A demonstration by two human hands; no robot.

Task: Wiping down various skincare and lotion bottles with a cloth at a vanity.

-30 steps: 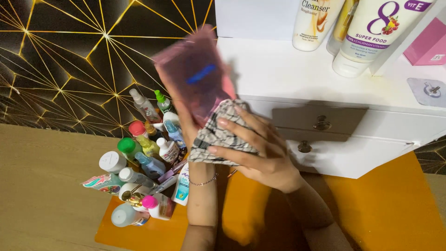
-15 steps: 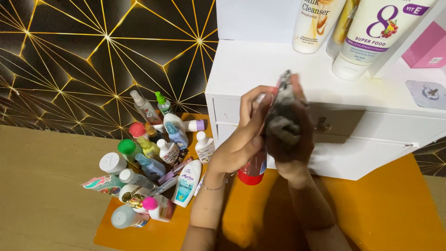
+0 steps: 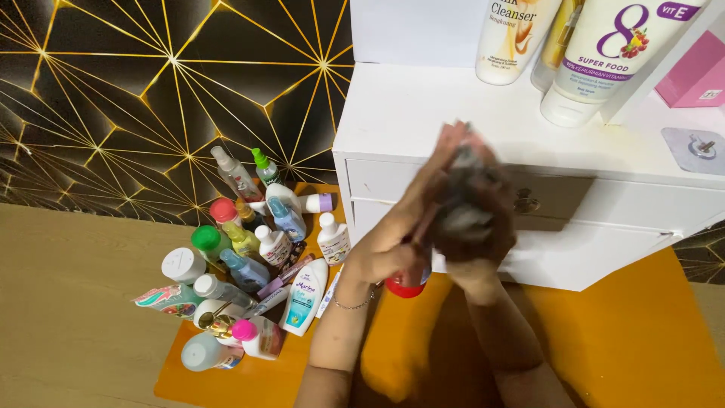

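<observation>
- Our left hand [image 3: 396,245] and right hand [image 3: 472,227] press together at the centre of the frame, both clenched on a blurred grey cloth [image 3: 464,200] bunched between them.
- Behind the hands we see a white drawer unit [image 3: 604,219]; its metal knob [image 3: 526,202] sits just right of the cloth.
- A red cap [image 3: 404,287] peeks out below our left hand, partly hidden by it.
- At lower left a cluster of small bottles [image 3: 257,264] crowds the orange mat [image 3: 642,347].
- At the upper right, white tubes [image 3: 604,53] stand on the unit's top.
</observation>
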